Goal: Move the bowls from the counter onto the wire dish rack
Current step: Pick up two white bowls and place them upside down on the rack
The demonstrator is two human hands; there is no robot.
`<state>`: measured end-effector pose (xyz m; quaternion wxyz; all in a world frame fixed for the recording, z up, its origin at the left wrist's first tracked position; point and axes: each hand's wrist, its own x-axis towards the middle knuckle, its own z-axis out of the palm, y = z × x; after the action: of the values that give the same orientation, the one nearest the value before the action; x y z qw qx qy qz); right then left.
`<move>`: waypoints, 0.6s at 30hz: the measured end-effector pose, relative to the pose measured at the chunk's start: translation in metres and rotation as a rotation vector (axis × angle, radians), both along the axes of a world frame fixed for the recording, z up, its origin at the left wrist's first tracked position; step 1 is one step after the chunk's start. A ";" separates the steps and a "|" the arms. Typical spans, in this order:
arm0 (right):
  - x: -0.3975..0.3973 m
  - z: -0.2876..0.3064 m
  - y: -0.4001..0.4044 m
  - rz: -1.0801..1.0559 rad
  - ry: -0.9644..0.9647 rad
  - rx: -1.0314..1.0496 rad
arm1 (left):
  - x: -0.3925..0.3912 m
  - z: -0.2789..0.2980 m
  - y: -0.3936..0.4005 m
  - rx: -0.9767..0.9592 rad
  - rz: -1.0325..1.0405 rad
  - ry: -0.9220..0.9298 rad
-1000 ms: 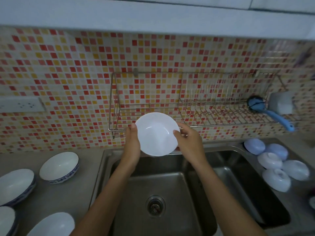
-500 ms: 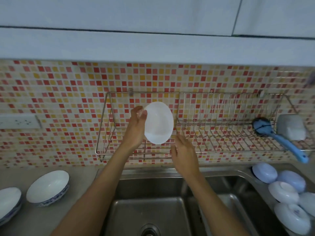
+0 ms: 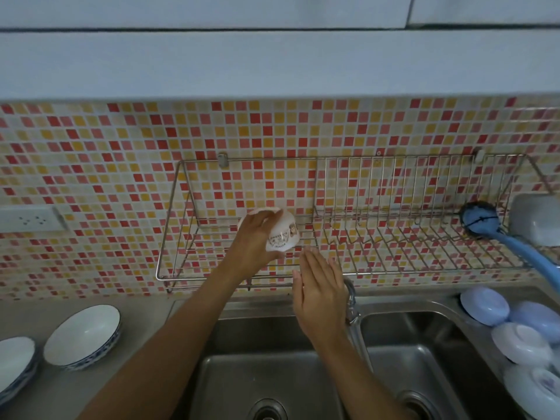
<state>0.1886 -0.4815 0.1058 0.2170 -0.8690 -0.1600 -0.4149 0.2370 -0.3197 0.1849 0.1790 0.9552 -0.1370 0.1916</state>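
One bowl is going upside down (printed base showing) onto the left part of the rack, left hand gripping its side. Right hand, fingers together, is hovering below the rack. Likely next: setting down, letting go.

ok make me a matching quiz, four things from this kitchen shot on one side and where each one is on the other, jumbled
Things:
1. white bowl with printed base
2. blue-rimmed bowl
3. blue brush
4. right hand

Places:
A. right end of the wire dish rack
B. open and empty, in front of the rack, above the sink
C. held in the left hand over the rack's left section
D. on the counter, left of the sink

Pairs: 1-C, 2-D, 3-A, 4-B
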 end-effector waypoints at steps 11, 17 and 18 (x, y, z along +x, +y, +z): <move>0.004 -0.004 0.005 0.025 -0.082 0.092 | 0.003 -0.005 -0.002 0.078 -0.039 0.098; 0.004 -0.005 0.004 0.030 -0.069 0.090 | -0.004 -0.010 -0.001 -0.076 -0.071 0.113; 0.004 -0.005 0.004 0.033 -0.071 0.089 | -0.007 -0.010 -0.001 -0.122 -0.073 0.111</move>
<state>0.1921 -0.4778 0.1011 0.2566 -0.8405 -0.1631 -0.4485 0.2303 -0.3207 0.1745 0.2511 0.9460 -0.1496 0.1398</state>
